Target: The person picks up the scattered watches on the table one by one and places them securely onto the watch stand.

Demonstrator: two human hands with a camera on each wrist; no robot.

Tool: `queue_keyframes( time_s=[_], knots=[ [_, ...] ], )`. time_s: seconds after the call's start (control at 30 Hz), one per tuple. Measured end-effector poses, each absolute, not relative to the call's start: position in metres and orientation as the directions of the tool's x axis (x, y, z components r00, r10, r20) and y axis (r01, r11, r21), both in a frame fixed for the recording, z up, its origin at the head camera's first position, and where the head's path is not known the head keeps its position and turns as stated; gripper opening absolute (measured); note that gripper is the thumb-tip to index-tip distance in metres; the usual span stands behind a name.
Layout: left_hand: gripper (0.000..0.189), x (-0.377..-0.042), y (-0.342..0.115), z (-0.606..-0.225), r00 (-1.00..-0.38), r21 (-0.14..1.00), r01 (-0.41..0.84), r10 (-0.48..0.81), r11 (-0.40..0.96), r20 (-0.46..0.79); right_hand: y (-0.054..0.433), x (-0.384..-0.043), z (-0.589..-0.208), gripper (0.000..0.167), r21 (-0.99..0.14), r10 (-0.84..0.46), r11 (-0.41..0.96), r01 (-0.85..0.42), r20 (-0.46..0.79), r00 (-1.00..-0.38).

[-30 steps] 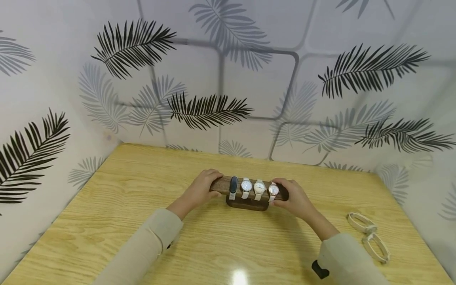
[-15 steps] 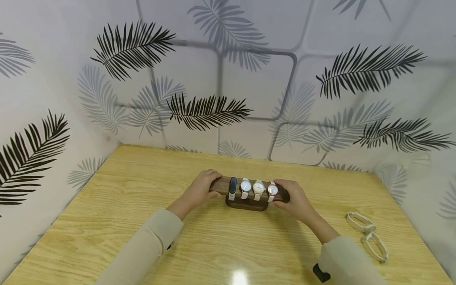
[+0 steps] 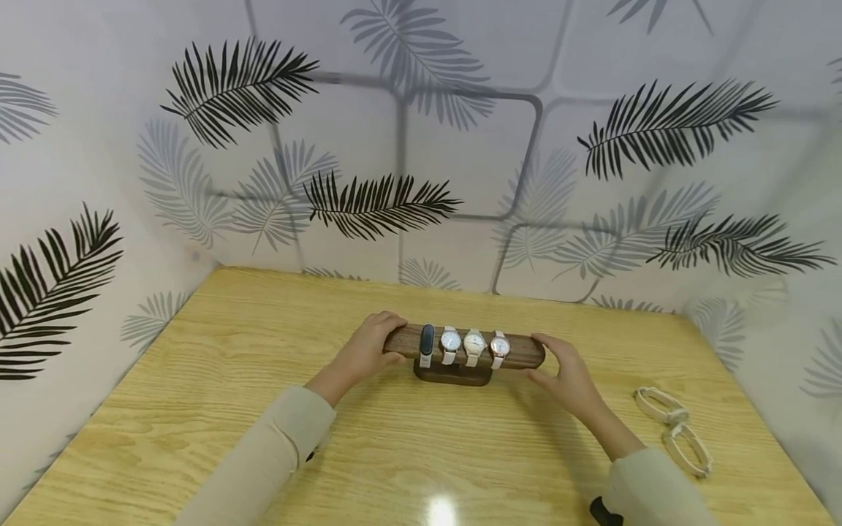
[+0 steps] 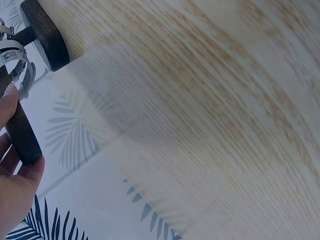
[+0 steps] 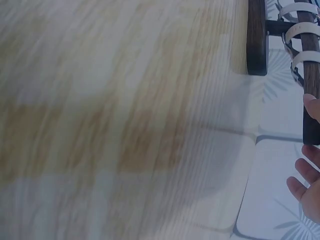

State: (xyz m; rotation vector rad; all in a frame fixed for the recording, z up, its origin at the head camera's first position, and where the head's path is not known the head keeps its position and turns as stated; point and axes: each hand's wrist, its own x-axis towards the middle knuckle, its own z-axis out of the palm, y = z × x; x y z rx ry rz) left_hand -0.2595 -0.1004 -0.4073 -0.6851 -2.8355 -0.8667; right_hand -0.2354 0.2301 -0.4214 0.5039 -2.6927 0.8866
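Observation:
A dark wooden watch stand (image 3: 528,351) rises from its oblong base (image 3: 452,375) mid-table. Strapped round its bar are a fitness band (image 3: 427,340) with a black screen and three pale-strapped wristwatches (image 3: 474,342). My left hand (image 3: 364,352) grips the bar's left end; the left wrist view shows thumb and fingers of that hand (image 4: 17,197) around the wood. At the opposite end my right hand (image 3: 571,381) has its thumb and forefinger spread. In the right wrist view, the right thumb (image 5: 312,106) overlaps the bar, other fingers apart beyond its tip; contact is unclear.
Two more pale-strapped watches, one farther back (image 3: 676,416) and one nearer (image 3: 704,471), lie on the wooden table (image 3: 395,453) to the right. A leaf-patterned wall covering (image 3: 368,131) borders the table's back and sides.
My right hand has loosened and slid right, from beside the rightmost wristwatch to the bar's end, uncovering the wood there. The left hand keeps its grip.

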Motion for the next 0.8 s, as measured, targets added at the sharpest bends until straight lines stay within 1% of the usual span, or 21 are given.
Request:
queue_keyframes(
  time_s=[0.13, 0.27, 0.5, 0.6, 0.7, 0.8],
  knots=[
    [0.057, -0.258, -0.100, -0.407, -0.899, 0.510, 0.436, 0.385, 0.741, 0.210, 0.244, -0.229, -0.420, 0.055, -0.541, -0.211, 0.763, -0.353, 0.307, -0.928],
    [0.056, -0.257, -0.099, -0.407, -0.900, 0.522, 0.433, 0.382, 0.735, 0.208, 0.261, -0.222, -0.418, 0.053, -0.538, -0.190, 0.779, -0.322, 0.286, -0.939],
    [0.056, -0.258, -0.097, -0.408, -0.894, 0.520, 0.445, 0.390, 0.729, 0.219, 0.295, -0.210, -0.416, 0.055, -0.534, -0.129, 0.803, -0.264, 0.277, -0.952],
    [0.056, -0.259, -0.097, -0.408, -0.893, 0.521, 0.448, 0.392, 0.726, 0.223, 0.308, -0.206, -0.415, 0.056, -0.516, -0.085, 0.827, -0.223, 0.278, -0.957],
    [0.057, -0.260, -0.098, -0.408, -0.893, 0.525, 0.448, 0.391, 0.724, 0.222, 0.322, -0.204, -0.417, 0.057, -0.466, -0.035, 0.866, -0.180, 0.304, -0.952],
    [0.057, -0.261, -0.099, -0.409, -0.893, 0.526, 0.447, 0.391, 0.724, 0.221, 0.335, -0.201, -0.421, 0.060, -0.415, 0.039, 0.906, -0.085, 0.284, -0.958]
  ],
)
